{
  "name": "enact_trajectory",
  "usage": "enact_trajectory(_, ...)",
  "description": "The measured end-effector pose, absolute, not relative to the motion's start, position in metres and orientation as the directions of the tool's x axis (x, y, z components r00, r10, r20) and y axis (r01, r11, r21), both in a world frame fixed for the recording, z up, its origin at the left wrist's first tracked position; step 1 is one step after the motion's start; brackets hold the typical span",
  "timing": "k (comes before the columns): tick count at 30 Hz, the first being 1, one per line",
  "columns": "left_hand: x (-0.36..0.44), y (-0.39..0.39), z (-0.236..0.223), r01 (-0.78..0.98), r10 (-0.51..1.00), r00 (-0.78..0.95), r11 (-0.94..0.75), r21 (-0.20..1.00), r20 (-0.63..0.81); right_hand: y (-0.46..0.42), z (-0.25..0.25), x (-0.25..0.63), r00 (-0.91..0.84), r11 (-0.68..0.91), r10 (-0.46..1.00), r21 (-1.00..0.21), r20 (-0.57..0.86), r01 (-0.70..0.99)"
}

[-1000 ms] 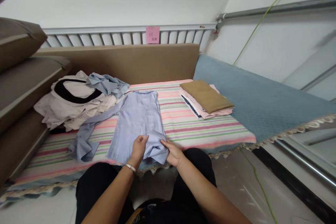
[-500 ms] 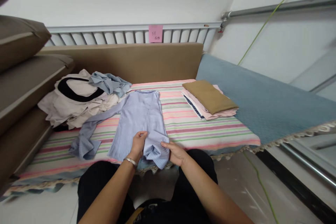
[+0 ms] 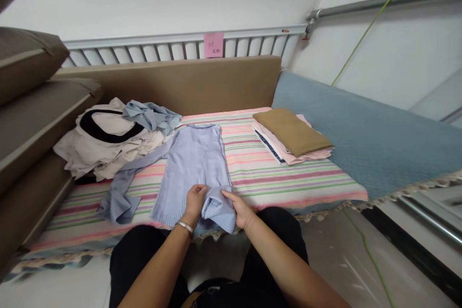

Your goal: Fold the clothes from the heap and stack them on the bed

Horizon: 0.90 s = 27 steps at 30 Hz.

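Note:
A light blue striped shirt (image 3: 195, 161) lies flat on the striped sheet (image 3: 274, 178), its left sleeve stretched out toward the left. My left hand (image 3: 195, 202), with a bracelet at the wrist, pinches the shirt's near hem. My right hand (image 3: 240, 209) grips the folded-over sleeve or cuff at the shirt's near right corner. Both hands are closed on the fabric, close together at the sheet's front edge.
A heap of unfolded cream, black and blue clothes (image 3: 108, 139) lies at the left. A stack of folded garments (image 3: 292, 137), tan on top, sits at the right. Brown cushions (image 3: 32, 106) rise at the left, a blue cover (image 3: 361, 134) at the right, and a headboard rail behind.
The cuff fabric at the near right corner has been bunched and rolled up between my hands, which have drawn closer together. The camera has shifted slightly.

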<state>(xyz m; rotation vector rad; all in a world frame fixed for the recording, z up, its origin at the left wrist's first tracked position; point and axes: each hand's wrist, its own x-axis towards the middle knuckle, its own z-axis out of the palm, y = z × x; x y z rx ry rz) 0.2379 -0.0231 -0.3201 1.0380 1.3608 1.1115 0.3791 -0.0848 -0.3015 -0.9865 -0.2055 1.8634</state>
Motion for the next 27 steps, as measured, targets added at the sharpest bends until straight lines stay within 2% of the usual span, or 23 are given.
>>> enact_trajectory(2, 0.236, -0.020, -0.321, 0.013, 0.977, -0.101, 0.190, 0.982, -0.188, -0.085, -0.302, 0.381, -0.193, -0.513, 0.824, -0.555, -0.533, -0.655)
enact_trajectory(7, 0.235, -0.016, -0.323, 0.005, 0.965, -0.170, 0.204, 0.979, -0.200, -0.091, -0.301, 0.386, -0.208, -0.443, 0.895, -0.736, -0.394, -0.512)
enact_trajectory(9, 0.236, -0.015, -0.323, -0.003, 0.959, -0.191, 0.212, 0.977, -0.208, -0.092, -0.298, 0.386, -0.211, -0.427, 0.904, -0.766, -0.372, -0.480)
enact_trajectory(13, 0.237, -0.015, -0.324, -0.008, 0.952, -0.213, 0.223, 0.975, -0.220, -0.090, -0.296, 0.384, -0.182, -0.396, 0.914, -0.696, -0.363, -0.599)
enact_trajectory(19, 0.238, -0.016, -0.324, 0.041, 0.960, -0.195, 0.211, 0.977, -0.199, -0.088, -0.305, 0.384, -0.248, -0.424, 0.896, -0.544, -0.369, -0.724)
enact_trajectory(23, 0.236, -0.011, -0.319, 0.095, 0.967, -0.170, 0.206, 0.974, -0.188, -0.088, -0.306, 0.384, -0.318, -0.461, 0.883, -0.512, -0.346, -0.725)
enact_trajectory(27, 0.235, 0.001, -0.313, 0.159, 0.972, -0.153, 0.203, 0.966, -0.180, -0.088, -0.303, 0.387, -0.362, -0.467, 0.884, -0.546, -0.295, -0.695)
